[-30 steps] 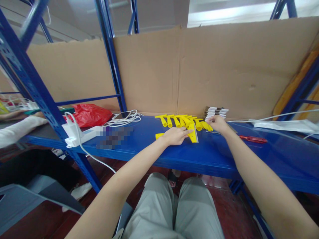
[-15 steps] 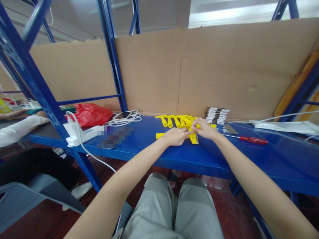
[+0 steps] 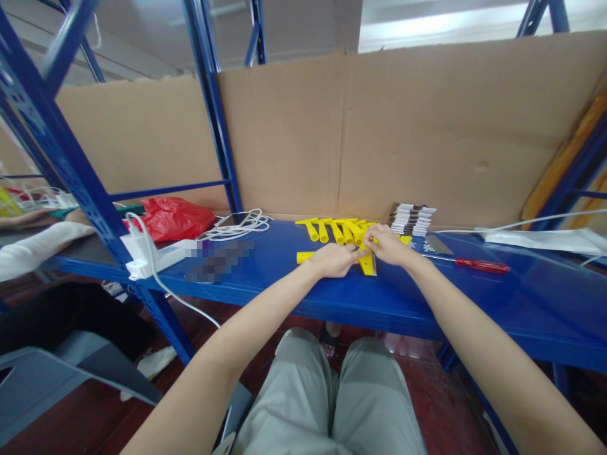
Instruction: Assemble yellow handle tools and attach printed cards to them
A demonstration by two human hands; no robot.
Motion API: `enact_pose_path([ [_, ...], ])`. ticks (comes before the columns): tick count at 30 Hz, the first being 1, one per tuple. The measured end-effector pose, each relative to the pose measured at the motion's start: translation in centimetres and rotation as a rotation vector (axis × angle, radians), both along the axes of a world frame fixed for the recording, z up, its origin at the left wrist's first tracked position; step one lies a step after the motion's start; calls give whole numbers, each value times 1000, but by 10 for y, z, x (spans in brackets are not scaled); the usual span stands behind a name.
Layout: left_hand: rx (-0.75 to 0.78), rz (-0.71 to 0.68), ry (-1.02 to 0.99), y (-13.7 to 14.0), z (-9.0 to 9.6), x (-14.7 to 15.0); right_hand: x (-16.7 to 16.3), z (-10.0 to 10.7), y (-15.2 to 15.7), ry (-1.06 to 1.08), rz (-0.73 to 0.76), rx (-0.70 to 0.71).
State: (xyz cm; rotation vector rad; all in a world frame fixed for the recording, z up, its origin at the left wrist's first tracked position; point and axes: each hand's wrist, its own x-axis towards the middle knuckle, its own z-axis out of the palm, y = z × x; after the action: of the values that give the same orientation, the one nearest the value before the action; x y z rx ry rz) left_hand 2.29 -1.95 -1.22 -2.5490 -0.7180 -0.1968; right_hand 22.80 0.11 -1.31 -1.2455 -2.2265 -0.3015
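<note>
A yellow scraper lies across the blue shelf, its round handle end showing left of my left hand. My left hand is closed over the handle, with a finger reaching to the head. A thin metallic edge shows along the scraper head's right side. My right hand is closed in a pinch at the top of the head; whatever its fingertips hold is hidden. Behind the hands several more yellow scrapers lie in a row, handle ends toward me.
Right of the hands are a stack of small white packets, a grey metal blade and a red screwdriver. To the left lie a power strip, white cable and red bag. Cardboard stands behind. A co-worker's sleeve shows far left.
Both hands stay at the scraper in nearly the same pose. Only a very slight shift of the view is visible.
</note>
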Motion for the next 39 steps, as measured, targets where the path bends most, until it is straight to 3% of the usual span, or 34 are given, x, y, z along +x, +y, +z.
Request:
enact_pose_path([
  [15,17,-26,30,-1,0,0,3,6,-5,15,17,-74],
  [22,36,-28,30,-1,0,0,8,1,2,175,99,-51],
  [30,30,-30,8,-1,0,0,7,-1,3,440,109,-264],
  [39,36,7,-17,-4,3,-1,4,-2,3,522,67,-285],
])
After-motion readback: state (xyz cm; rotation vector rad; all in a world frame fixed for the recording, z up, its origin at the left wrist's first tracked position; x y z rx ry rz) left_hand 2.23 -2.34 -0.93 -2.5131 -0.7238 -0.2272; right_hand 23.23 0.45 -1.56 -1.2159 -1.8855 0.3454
